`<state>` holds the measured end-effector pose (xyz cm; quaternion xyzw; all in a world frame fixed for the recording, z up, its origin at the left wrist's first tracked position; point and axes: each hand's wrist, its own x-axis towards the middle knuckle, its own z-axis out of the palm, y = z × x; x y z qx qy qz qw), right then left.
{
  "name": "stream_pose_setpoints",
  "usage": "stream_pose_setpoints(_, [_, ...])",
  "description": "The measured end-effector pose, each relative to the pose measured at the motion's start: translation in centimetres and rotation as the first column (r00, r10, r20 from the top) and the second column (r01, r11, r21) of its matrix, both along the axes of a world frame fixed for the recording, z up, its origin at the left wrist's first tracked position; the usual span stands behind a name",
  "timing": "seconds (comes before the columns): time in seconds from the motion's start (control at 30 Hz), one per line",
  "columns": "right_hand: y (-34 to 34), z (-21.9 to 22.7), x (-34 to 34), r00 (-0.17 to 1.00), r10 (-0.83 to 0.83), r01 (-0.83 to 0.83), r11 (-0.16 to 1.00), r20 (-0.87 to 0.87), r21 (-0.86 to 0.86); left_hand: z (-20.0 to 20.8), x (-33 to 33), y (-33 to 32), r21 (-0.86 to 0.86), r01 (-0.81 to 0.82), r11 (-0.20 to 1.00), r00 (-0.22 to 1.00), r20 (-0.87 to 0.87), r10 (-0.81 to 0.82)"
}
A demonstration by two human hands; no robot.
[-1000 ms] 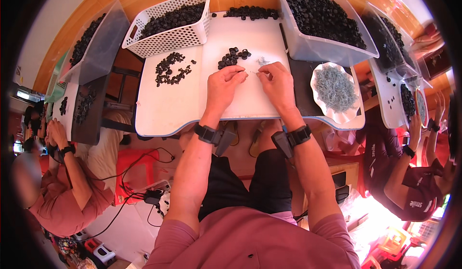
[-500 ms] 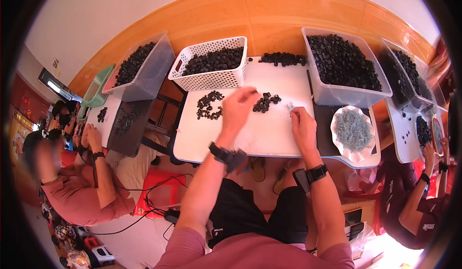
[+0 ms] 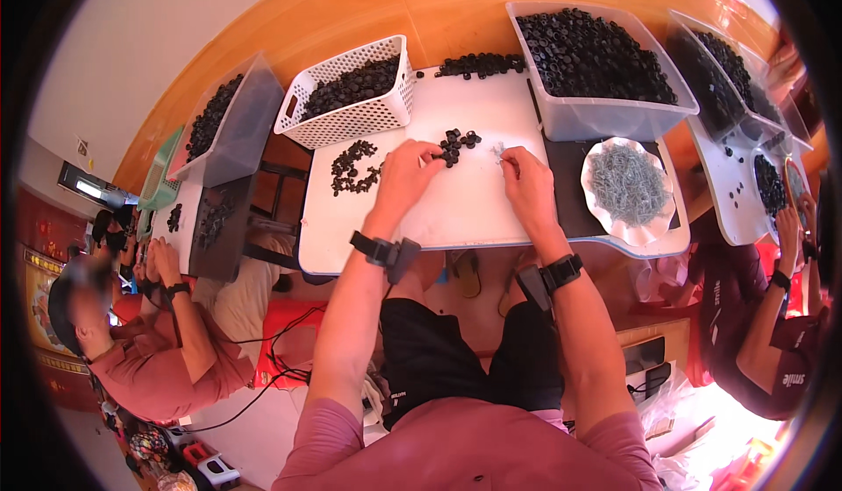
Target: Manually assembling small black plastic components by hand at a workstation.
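My left hand is over the white table, its fingers pinched together at the left side of a small pile of black round caps. Whatever lies between those fingertips is too small to make out. To the right of the pile, my right hand is closed in a pinch beside a few thin metal pieces. Its fingers hide what they hold, if anything. Left of my left hand lies a scattered group of small black pieces.
A white perforated basket and a large clear bin, both full of black parts, stand behind. More caps line the table's back. A scalloped white dish holds metal pins at right. Co-workers sit on both sides.
The whole view has shifted, so the table sits higher and further left. My left hand has drawn back toward me beside the cap pile. My right hand stays by the metal pieces.
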<state>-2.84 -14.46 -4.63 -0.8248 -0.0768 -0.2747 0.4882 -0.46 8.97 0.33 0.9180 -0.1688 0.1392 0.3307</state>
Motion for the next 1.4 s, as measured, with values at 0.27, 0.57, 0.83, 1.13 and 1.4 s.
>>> stream_pose_setpoints(0.27, [0.0, 0.4, -0.5, 1.0, 0.026, -0.026, 0.999, -0.001, 0.027, -2.5, -0.9, -2.7, 0.038, -0.21, 0.977, 0.974, -0.076, 0.213])
stream_pose_setpoints(0.57, [0.0, 1.1, -1.4, 0.98, 0.196, -0.187, 0.969, -0.04, 0.164, -2.7, -3.3, -6.0, -0.189, -0.109, 0.976, 0.987, -0.137, 0.084])
stream_pose_setpoints(0.83, [0.2, 0.9, -1.2, 0.981, 0.189, -0.191, 0.981, 0.048, 0.035, -4.3, -3.5, -7.1, -0.264, -0.106, 0.959, 0.994, -0.018, 0.105])
stream_pose_setpoints(1.13, [0.4, 0.7, -1.2, 0.983, 0.178, -0.177, 0.983, 0.043, -0.043, -4.0, -3.7, -7.1, -0.249, -0.041, 0.968, 0.997, 0.054, 0.056])
stream_pose_setpoints(1.4, [0.2, 0.3, -1.0, 0.969, 0.209, -0.184, 0.967, 0.131, -0.178, -4.4, -3.7, -7.0, -0.303, -0.033, 0.953, 0.998, 0.035, 0.046])
